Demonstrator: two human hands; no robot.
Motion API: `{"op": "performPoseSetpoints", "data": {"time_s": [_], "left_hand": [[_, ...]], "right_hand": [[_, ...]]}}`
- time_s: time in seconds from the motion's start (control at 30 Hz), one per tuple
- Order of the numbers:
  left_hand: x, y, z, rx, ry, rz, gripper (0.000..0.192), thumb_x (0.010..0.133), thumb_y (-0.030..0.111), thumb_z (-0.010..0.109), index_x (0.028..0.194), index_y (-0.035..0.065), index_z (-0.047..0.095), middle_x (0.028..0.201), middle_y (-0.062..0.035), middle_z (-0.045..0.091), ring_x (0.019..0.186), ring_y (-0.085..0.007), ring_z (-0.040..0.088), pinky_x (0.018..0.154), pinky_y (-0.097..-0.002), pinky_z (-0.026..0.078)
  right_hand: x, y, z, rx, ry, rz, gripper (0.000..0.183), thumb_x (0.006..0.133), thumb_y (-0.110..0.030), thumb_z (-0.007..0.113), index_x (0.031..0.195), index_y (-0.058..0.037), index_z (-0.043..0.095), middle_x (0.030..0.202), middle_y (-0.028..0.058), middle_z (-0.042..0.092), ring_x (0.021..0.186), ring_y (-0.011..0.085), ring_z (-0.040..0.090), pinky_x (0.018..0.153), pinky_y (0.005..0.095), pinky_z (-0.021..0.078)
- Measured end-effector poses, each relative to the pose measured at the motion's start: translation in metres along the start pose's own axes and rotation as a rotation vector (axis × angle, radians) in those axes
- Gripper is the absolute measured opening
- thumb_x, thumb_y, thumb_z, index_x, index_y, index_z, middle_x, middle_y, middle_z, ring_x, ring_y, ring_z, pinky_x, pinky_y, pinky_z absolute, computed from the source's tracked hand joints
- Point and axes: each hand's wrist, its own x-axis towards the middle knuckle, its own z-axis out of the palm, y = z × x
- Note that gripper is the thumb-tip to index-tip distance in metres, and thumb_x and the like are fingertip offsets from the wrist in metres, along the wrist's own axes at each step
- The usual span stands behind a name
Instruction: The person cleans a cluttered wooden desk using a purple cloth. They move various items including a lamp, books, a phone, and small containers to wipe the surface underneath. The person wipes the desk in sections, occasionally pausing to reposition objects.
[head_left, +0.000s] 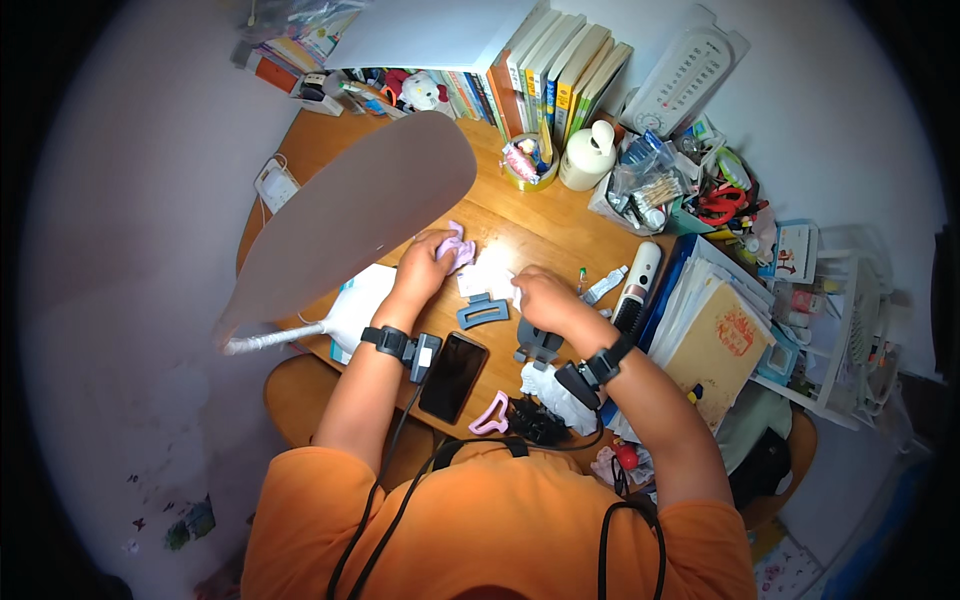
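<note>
My left hand (421, 264) grips a crumpled lilac cloth (459, 253) above the wooden desk. Between the hands lies a white sheet-like piece (481, 280), washed out by lamp glare. The fingers of my right hand (546, 298) are closed on a small white edge (517, 291); whether it belongs to that sheet I cannot tell. Just below the sheet is a blue-grey hair claw clip (484, 312). A dark grey object (537, 342), partly covered by my right hand and wrist, sits beside it. A dark-screened smartphone (453, 377) rests near my left wrist.
A desk lamp's broad head (360, 217) overhangs the left side. Nearer me are a pink claw clip (491, 414) and white fabric (561, 399). A white-handled hairbrush (637, 281) and stacked papers (701, 337) border the right; a pump bottle (589, 157) stands behind.
</note>
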Motion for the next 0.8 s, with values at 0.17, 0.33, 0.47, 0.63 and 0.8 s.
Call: {"op": "performPoseSetpoints", "data": {"time_s": [0.17, 0.33, 0.47, 0.63, 0.8], "left_hand": [[-0.006, -0.011, 0.008, 0.073, 0.033, -0.013, 0.030, 0.079, 0.006, 0.068, 0.108, 0.0012, 0.066, 0.105, -0.0162, 0.061, 0.100, -0.0308, 0.059, 0.089, -0.0337, 0.046], [0.000, -0.022, 0.015, 0.202, 0.052, -0.042, 0.028, 0.074, 0.005, 0.072, 0.102, 0.0025, 0.068, 0.104, -0.0147, 0.060, 0.099, -0.0314, 0.058, 0.088, -0.0339, 0.047], [0.003, -0.020, 0.016, 0.176, 0.049, -0.065, 0.027, 0.074, 0.005, 0.071, 0.100, 0.0034, 0.069, 0.103, -0.0141, 0.061, 0.098, -0.0314, 0.058, 0.087, -0.0345, 0.047], [0.004, -0.029, 0.018, 0.208, 0.095, -0.024, 0.025, 0.073, 0.005, 0.071, 0.099, 0.0038, 0.070, 0.101, -0.0138, 0.060, 0.097, -0.0309, 0.058, 0.086, -0.0342, 0.047], [0.006, -0.028, 0.016, 0.190, 0.040, -0.054, 0.026, 0.073, 0.005, 0.071, 0.099, 0.0043, 0.070, 0.101, -0.0135, 0.060, 0.097, -0.0307, 0.058, 0.086, -0.0343, 0.047]], "right_hand": [[0.005, -0.020, -0.059, 0.140, 0.435, -0.172, 0.037, 0.078, 0.006, 0.048, 0.112, 0.0016, 0.061, 0.116, 0.0166, 0.058, 0.106, 0.0337, 0.056, 0.095, 0.0375, 0.0443], [0.049, -0.042, -0.108, 0.049, 0.579, -0.223, 0.039, 0.077, 0.005, 0.050, 0.114, 0.0014, 0.060, 0.117, 0.0138, 0.057, 0.108, 0.0332, 0.055, 0.095, 0.0381, 0.0450], [0.081, -0.044, -0.117, -0.245, 0.624, -0.182, 0.032, 0.077, 0.000, 0.057, 0.108, -0.0008, 0.062, 0.111, 0.0139, 0.057, 0.102, 0.0324, 0.057, 0.088, 0.0404, 0.0482], [0.069, -0.050, -0.099, -0.384, 0.471, -0.125, 0.025, 0.077, -0.006, 0.058, 0.101, -0.0046, 0.065, 0.106, 0.0154, 0.056, 0.098, 0.0323, 0.057, 0.082, 0.0423, 0.0497], [0.021, -0.051, -0.022, -0.407, -0.148, -0.179, 0.028, 0.076, -0.011, 0.059, 0.104, -0.0082, 0.064, 0.102, 0.0147, 0.059, 0.096, 0.0326, 0.060, 0.080, 0.0434, 0.0499]]}}
